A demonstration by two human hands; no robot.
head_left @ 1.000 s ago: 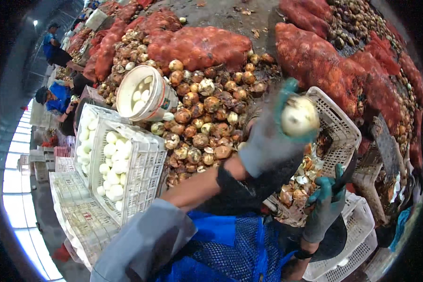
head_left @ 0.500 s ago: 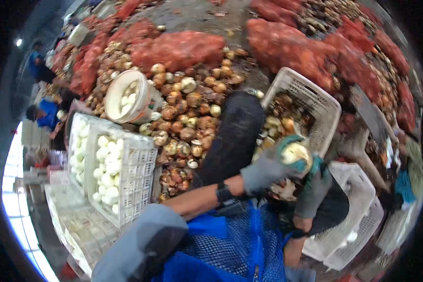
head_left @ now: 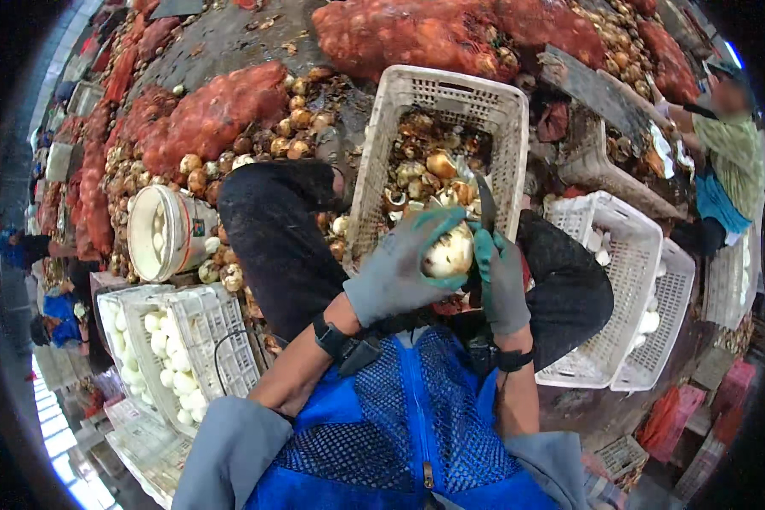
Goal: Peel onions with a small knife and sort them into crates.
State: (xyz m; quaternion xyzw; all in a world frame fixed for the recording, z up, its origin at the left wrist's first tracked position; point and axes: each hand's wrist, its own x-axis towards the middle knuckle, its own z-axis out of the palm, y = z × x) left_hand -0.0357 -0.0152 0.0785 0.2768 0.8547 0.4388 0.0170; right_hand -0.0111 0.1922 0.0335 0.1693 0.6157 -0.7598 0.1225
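Note:
My left hand, in a grey and teal work glove, is closed round a partly peeled white onion with a dark spot on its side. In my right hand, gloved the same way, is a knife with its blade pointing up and away from me. The knife hand is right beside the onion; whether the blade touches it I cannot tell. Just beyond both hands, between my knees, a white plastic crate holds onion skins, scraps and several onions.
At left stand a white bucket and white crates of peeled onions. More white crates are at right. Red mesh sacks and loose onions lie beyond. A person is at far right.
My view has swung right, so the scrap crate now sits near the middle. The left hand still holds the onion; the knife blade now shows upright in my right hand.

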